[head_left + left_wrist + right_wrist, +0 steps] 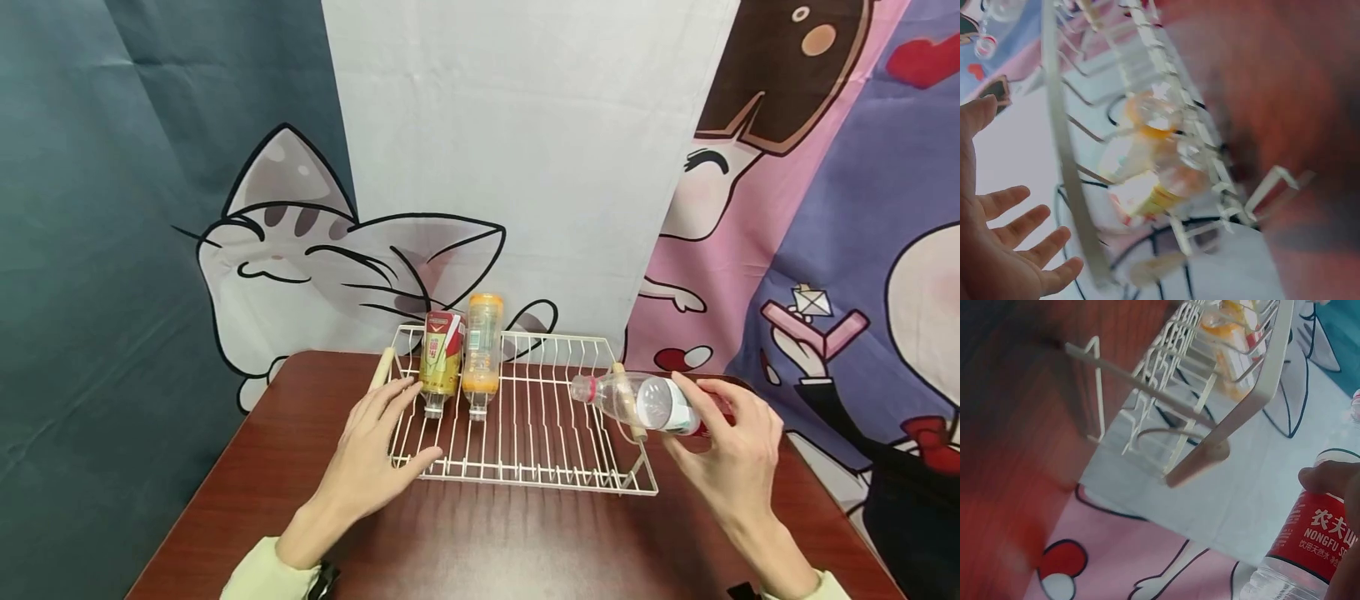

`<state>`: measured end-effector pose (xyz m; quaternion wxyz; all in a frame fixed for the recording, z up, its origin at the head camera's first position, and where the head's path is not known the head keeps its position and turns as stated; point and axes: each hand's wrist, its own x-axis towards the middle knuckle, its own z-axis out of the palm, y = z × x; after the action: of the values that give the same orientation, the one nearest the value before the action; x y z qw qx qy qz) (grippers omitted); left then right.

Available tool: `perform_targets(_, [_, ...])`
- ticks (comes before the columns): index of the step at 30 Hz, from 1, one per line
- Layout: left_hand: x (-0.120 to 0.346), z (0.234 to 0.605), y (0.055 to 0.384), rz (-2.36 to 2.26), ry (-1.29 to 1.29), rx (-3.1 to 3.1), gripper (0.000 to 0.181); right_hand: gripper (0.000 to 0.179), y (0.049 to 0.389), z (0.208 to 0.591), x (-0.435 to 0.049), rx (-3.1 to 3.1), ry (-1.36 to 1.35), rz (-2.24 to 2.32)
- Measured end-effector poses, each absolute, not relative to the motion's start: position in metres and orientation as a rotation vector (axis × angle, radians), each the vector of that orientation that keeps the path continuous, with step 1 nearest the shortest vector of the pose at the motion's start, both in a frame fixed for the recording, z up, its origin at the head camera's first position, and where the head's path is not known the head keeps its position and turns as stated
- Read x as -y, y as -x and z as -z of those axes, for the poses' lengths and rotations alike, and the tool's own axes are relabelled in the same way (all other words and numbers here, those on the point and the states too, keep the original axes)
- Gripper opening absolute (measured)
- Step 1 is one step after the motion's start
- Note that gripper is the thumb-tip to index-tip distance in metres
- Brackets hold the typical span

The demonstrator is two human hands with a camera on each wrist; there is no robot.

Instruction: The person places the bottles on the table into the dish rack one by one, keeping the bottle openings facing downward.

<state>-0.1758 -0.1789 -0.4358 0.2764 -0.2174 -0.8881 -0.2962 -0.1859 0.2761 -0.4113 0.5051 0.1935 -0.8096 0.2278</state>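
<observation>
My right hand (738, 450) holds a clear plastic water bottle (617, 395) with a red label (1310, 534), its fingers and thumb round the body. The bottle is tilted nearly level above the rack's right end, neck pointing left. A white wire rack (536, 481) stands on the table. On its left part sit a bottle with a yellow-and-red label (441, 354) and, beside it, a clear bottle with orange bands (482, 346); both necks point toward me. My left hand (367, 458) hovers at the rack's left side, fingers spread and holding nothing; the left wrist view is blurred.
The rack has wooden handles at its left (382, 368) and right sides. Below it is a reddish-brown table (480, 542). Behind the table hangs a cloth backdrop (525, 150) printed with cartoon figures.
</observation>
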Motion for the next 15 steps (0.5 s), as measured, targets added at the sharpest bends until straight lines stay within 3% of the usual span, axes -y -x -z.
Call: perform_targets(15, [0.117,0.4,0.177,0.777,0.953,2.191,0.103,0.082,0.178,0.403,-0.229,2.003,-0.702,-0.458])
